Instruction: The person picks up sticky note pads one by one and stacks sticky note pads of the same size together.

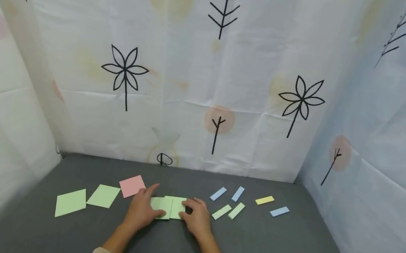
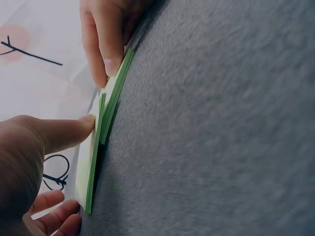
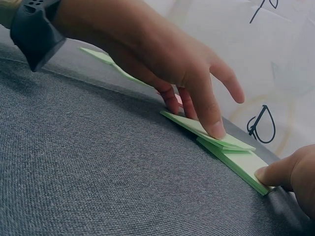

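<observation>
Green, square and thin, an upper paper pad is laid with its right edge over a lower green square paper pad, which is placed just to its right. The upper paper pad lies directly beneath the thumb of the left hand: it is held between that thumb, pressed on its top, and bent fingers set at its left end, while the index finger is lifted clear. By the right hand, partly closed, the other pad is gripped at its end farther from the upper paper pad. To the left of the upper paper pad, a pink paper square is seen nearest, then 2 pale green paper squares. Well to its right, 3 narrow light blue strips, 2 narrow pale green strips and 1 narrow yellow strip are scattered. Beneath it, a dark grey cloth surface is spread.
</observation>
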Tool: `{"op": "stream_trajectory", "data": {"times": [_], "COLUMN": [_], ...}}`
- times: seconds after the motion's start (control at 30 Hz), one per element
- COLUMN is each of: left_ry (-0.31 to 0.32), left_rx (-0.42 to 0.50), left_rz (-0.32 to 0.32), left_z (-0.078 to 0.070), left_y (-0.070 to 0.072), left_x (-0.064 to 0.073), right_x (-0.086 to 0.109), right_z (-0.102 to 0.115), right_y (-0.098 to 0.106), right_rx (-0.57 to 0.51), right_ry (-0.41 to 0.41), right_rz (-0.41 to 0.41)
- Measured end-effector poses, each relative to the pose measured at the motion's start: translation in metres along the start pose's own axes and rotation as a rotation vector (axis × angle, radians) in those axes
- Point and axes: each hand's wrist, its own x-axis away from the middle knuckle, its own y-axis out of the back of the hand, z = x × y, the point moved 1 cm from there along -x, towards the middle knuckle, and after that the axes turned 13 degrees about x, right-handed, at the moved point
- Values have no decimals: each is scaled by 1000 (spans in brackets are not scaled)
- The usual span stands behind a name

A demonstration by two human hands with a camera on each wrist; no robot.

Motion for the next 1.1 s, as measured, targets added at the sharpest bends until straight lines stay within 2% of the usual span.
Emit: {"op": "stream_trajectory", "data": {"times": [0.13,0.43,0.73,0.9,1.1], "left_ry": [4,61,126,125,140], "left_rx": [-19,22,10,-6,25], "left_rz": [-5,-97,-150,-160,-182], "left_z": [-2,-9,-19,-24,-26], "left_y": [-2,-14,-15,-16,-24], "left_x": [3,7,11,11,8], "right_x": [-1,-1,0,1,1], "right_z": [0,0,2,2,3], "right_y": [1,3,2,2,1], "right_rx": [4,6,1,54,117], "right_ry": [5,0,7,35,37], "right_rz": [2,-3,-7,-53,-81]}}
